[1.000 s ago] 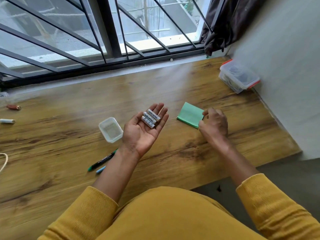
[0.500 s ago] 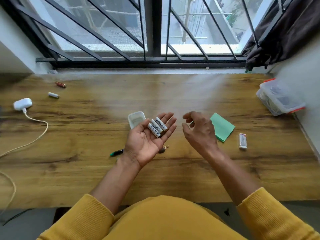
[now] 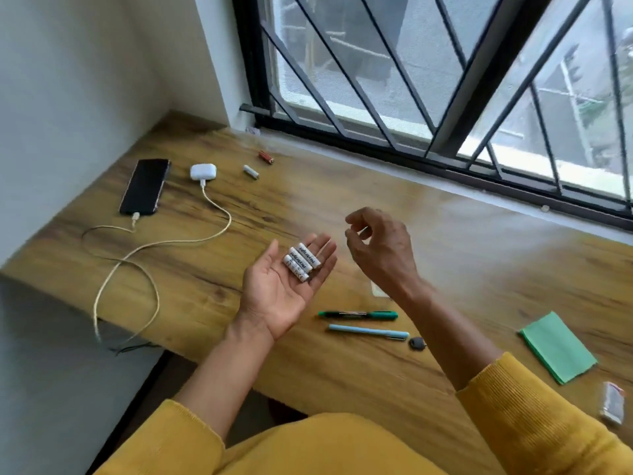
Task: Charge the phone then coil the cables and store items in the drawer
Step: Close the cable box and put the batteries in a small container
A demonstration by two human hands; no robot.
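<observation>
**Phone Plugged In, Batteries in the Palm**

Far left on the table (image 3: 479, 269) lies the phone (image 3: 145, 186), flat and dark, close to the wall. A cream cable (image 3: 219, 234) is plugged into its near end. The cable loops over the table, hangs off the near edge, and runs back up to the white charger (image 3: 203, 172) just beside the phone. The phone looks smooth and could slip, so it is best held by its two long sides. The cable looks soft and bendy (easy to wind into a ring), and the safe place to pull is the hard plug, not the cord.

A little further right, near the window, lie a white battery (image 3: 251, 171) and a red battery (image 3: 266, 157).

In the middle, the left hand (image 3: 281, 289) is held flat, palm up, fingers straight. Three white batteries (image 3: 301, 262) rest side by side on its fingers. They are small and round, so they could roll off if the hand tips.

Just beside it, the right hand (image 3: 380, 248) hovers above the table, fingers loosely curled, holding nothing.

Below the hands lie a green pen (image 3: 358, 315) and a blue pen (image 3: 368, 331). Far right sit green sticky notes (image 3: 556, 347).

No drawer can be seen.
</observation>
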